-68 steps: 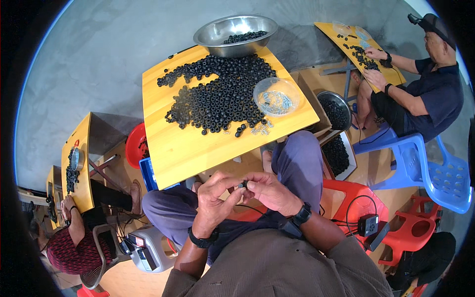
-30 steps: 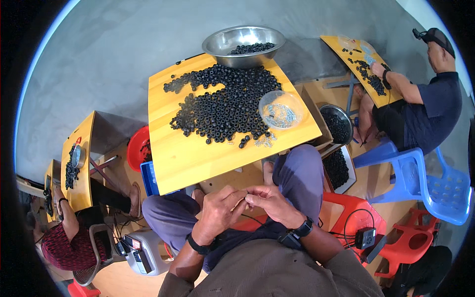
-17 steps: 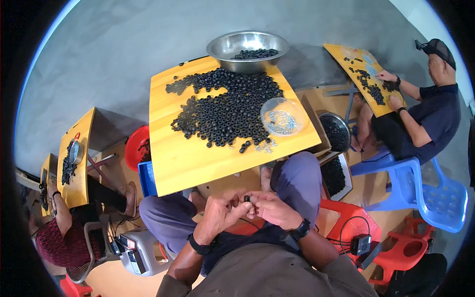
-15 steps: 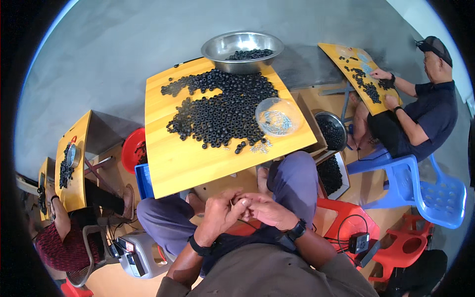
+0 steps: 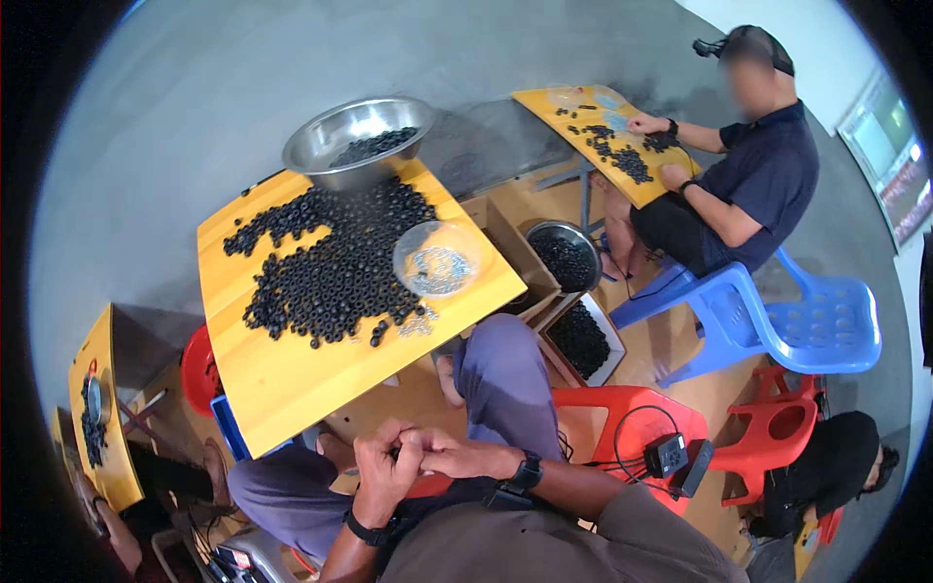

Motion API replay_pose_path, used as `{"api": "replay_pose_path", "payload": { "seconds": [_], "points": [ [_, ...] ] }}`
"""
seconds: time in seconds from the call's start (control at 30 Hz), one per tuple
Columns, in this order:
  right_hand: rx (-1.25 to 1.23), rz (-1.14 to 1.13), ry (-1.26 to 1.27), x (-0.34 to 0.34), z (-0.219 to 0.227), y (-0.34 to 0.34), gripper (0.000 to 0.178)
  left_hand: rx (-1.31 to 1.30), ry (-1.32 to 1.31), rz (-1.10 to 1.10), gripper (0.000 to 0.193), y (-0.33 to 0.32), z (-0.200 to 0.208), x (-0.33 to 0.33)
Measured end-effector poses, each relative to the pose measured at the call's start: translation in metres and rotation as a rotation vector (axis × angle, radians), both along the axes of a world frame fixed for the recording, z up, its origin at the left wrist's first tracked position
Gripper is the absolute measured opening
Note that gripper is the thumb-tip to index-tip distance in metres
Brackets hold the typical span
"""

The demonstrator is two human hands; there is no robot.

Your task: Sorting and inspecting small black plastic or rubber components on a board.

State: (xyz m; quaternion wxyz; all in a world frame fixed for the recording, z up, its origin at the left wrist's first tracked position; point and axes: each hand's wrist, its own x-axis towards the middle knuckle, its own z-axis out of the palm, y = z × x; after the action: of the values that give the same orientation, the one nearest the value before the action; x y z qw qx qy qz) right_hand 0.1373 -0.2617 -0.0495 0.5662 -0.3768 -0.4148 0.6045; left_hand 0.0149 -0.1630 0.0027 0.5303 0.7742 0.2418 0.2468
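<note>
My left hand and my right hand meet above my lap, in front of the table's near edge. The fingers of both are curled and pressed together. A dark speck shows between them, too small and covered to name. On the yellow table lies a broad spread of small black ring-shaped pieces. A clear round plastic dish holds small silvery metal pieces, and a few more silvery bits lie beside it.
A steel basin with black pieces stands at the table's far edge. To the right are another basin, a box of black pieces, a red stool and a blue chair. A co-worker sits at another table.
The view has swung to the right, so the table and my hands appear farther left. My hands stay together with fingers closed; the right fingers now wrap closer against the left.
</note>
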Motion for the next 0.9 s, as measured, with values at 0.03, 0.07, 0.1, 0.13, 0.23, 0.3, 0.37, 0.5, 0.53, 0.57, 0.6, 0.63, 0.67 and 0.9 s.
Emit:
{"api": "replay_pose_path", "payload": {
  "seconds": [0.03,0.07,0.1,0.13,0.23,0.3,0.37,0.5,0.53,0.57,0.6,0.63,0.67,0.9],
  "points": [
    [0.002,-0.023,-0.007,0.0,-0.002,-0.003,0.009,0.002,-0.007,-0.023,0.026,0.0,0.006,0.003],
    [0.032,-0.063,-0.014,-0.004,0.007,-0.004,0.01,-0.002,-0.012,-0.034,0.026,-0.001,0.013,0.003],
    [0.062,-0.102,-0.02,-0.005,0.012,-0.005,0.012,-0.005,-0.017,-0.044,0.025,-0.001,0.017,0.004],
    [0.057,-0.058,-0.048,-0.002,0.006,-0.006,0.013,0.035,-0.032,-0.04,0.027,-0.001,0.018,0.004],
    [0.091,-0.082,-0.084,-0.008,0.021,0.0,0.014,0.056,-0.054,0.022,0.025,-0.001,0.017,-0.001],
    [0.109,-0.062,-0.127,-0.011,0.023,0.002,0.013,0.021,-0.058,0.062,0.024,-0.003,0.013,-0.003],
    [-0.053,-0.115,0.06,-0.014,0.019,0.0,0.012,-0.05,-0.052,0.087,0.023,-0.002,0.014,0.0],
    [-0.123,0.05,0.186,0.001,0.003,0.001,0.013,-0.042,-0.001,0.057,0.02,0.006,0.009,-0.002],
    [-0.132,0.03,0.034,0.002,0.008,-0.003,0.017,-0.02,-0.023,0.006,0.02,0.008,0.013,-0.002],
    [-0.136,0.006,-0.118,0.003,0.03,-0.002,0.021,0.004,0.027,-0.013,0.02,0.01,0.014,-0.006],
    [-0.142,0.006,-0.115,0.003,0.029,-0.002,0.025,0.049,0.014,-0.004,0.021,0.009,0.02,-0.006],
    [-0.149,0.009,-0.134,0.002,0.02,-0.004,0.023,0.093,0.001,0.002,0.024,0.009,0.025,-0.006],
    [-0.119,-0.021,-0.167,0.002,0.022,-0.006,0.021,0.096,0.008,0.019,0.024,0.01,0.027,-0.005],
    [-0.145,-0.028,-0.008,0.003,0.0,-0.002,0.015,0.078,-0.019,0.105,0.031,0.01,0.007,0.002]
  ]
}}
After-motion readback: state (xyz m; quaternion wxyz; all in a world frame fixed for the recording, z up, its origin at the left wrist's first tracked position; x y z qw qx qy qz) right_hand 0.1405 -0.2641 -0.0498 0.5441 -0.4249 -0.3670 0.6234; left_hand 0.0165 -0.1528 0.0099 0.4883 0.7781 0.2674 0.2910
